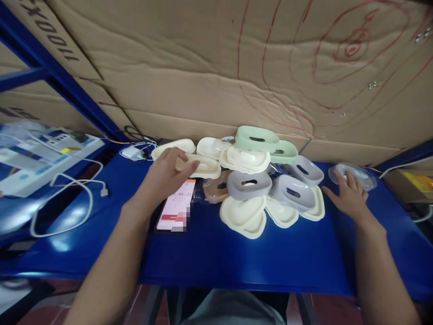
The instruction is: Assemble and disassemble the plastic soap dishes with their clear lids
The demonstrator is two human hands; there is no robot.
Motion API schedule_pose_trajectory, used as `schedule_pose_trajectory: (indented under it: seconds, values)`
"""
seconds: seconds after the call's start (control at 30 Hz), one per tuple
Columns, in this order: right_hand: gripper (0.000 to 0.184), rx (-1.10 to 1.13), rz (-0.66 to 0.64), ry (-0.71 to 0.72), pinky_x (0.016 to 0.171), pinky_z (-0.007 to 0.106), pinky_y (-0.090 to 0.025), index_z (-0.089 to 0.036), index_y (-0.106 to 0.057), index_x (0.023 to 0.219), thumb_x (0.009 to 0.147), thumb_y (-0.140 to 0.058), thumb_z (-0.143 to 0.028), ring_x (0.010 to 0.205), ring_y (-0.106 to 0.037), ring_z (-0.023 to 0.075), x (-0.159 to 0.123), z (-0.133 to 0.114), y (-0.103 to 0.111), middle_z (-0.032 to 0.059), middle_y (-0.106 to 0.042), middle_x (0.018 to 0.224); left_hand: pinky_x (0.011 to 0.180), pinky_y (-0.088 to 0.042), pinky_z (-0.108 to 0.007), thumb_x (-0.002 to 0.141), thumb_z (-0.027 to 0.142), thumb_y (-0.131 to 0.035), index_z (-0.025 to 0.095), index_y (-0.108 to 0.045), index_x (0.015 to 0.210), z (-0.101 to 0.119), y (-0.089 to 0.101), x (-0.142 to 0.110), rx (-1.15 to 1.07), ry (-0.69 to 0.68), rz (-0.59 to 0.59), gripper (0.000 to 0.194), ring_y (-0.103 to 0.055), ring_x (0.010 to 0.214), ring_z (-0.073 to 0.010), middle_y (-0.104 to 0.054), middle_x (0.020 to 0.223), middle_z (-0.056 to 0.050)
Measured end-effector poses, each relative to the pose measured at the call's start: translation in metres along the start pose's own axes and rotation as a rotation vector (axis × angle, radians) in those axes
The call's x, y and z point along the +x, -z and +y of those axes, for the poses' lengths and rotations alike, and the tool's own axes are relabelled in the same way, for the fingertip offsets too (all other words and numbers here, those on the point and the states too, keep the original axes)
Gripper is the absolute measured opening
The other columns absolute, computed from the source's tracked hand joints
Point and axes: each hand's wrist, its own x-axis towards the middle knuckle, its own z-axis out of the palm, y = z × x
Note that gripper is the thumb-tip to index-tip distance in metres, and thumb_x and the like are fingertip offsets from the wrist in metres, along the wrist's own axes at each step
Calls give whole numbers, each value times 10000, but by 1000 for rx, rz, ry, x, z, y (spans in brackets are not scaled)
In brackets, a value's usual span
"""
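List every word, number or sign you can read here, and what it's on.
"1100X", upside down and cut off: cardboard at upper left.
"46:25": phone screen, start partly hidden.
Too small or blurred: the phone's smaller lines, the dark print at far left, the orange label at right.

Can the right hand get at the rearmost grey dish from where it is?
Likely yes. The right hand is just right of the rearmost grey dish, and only blue tabletop shows between its thumb and that dish. A clear plastic package lies under its fingers.
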Motion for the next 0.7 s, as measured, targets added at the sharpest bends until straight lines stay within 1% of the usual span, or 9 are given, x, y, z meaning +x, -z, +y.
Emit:
schedule_pose_trajectory:
  seconds: [0.07,0.17,0.27,0.37,0.43,0.5,0.57,0.63,0.7]
  values:
    - [708,-16,61,-8,1125,737,-321,-309,-516,1551,933,-553,-651,1534,-385,490,1,1,3,268,-444,1641,895,-567,-498,984,684,-553,241,-638,1022,-5,-1,0,2,-1,-58,453,-697,987,-331,-713,1151,-135]
    - [714,-56,156,-48,1125,736,-314,-329,-486,1569,929,-566,-636,1551,-371,472,3,8,6,261,-412,1667,1030,-530,-546,1040,646,-466,227,-685,1113,-6,-9,-1,-6,-42,-87,478,-678,1148,-367,-714,1202,-162]
    - [758,-66,130,-73,1133,722,-310,-317,-421,1613,939,-535,-645,1586,-325,443,4,20,4,269,-376,1690,1069,-511,-575,1057,636,-421,215,-693,1158,-5,-19,-3,19,-62,-132,511,-655,1211,-388,-710,1237,-179]
    - [781,-50,82,-82,1101,708,-336,-321,-403,1637,946,-523,-666,1553,-358,460,4,27,3,263,-421,1662,1069,-511,-573,1056,617,-430,223,-689,1143,-3,-26,-5,54,-87,-177,480,-651,1222,-389,-717,1225,-166]
    - [789,-57,106,-105,1061,706,-356,-346,-438,1624,923,-567,-684,1492,-414,483,5,28,3,261,-475,1616,1088,-495,-574,1055,596,-445,238,-694,1126,-1,-29,-6,60,-111,-169,442,-647,1234,-383,-726,1212,-151]
    - [831,-82,152,-150,1044,699,-367,-361,-484,1600,858,-655,-696,1425,-471,491,6,30,2,257,-536,1545,1089,-482,-596,1053,579,-458,247,-708,1111,1,-31,-7,85,-130,-138,419,-649,1227,-390,-729,1214,-150]
    - [861,-113,178,-180,1069,689,-359,-366,-522,1573,800,-710,-696,1440,-462,480,7,32,0,234,-531,1550,1062,-482,-614,1052,569,-465,249,-723,1106,5,-31,-8,122,-137,-106,415,-659,1196,-402,-729,1229,-158]
    - [828,-113,153,-178,1104,676,-348,-377,-521,1566,811,-702,-666,1499,-421,443,8,34,1,206,-489,1603,1032,-493,-601,1057,569,-459,248,-730,1117,9,-29,-8,143,-135,-97,424,-670,1174,-402,-729,1257,-155]
    - [784,-90,106,-173,1102,663,-367,-403,-517,1558,833,-703,-634,1501,-438,419,6,35,4,194,-488,1608,1015,-502,-577,1064,578,-445,242,-730,1126,12,-28,-9,148,-133,-96,444,-675,1170,-399,-731,1266,-147]
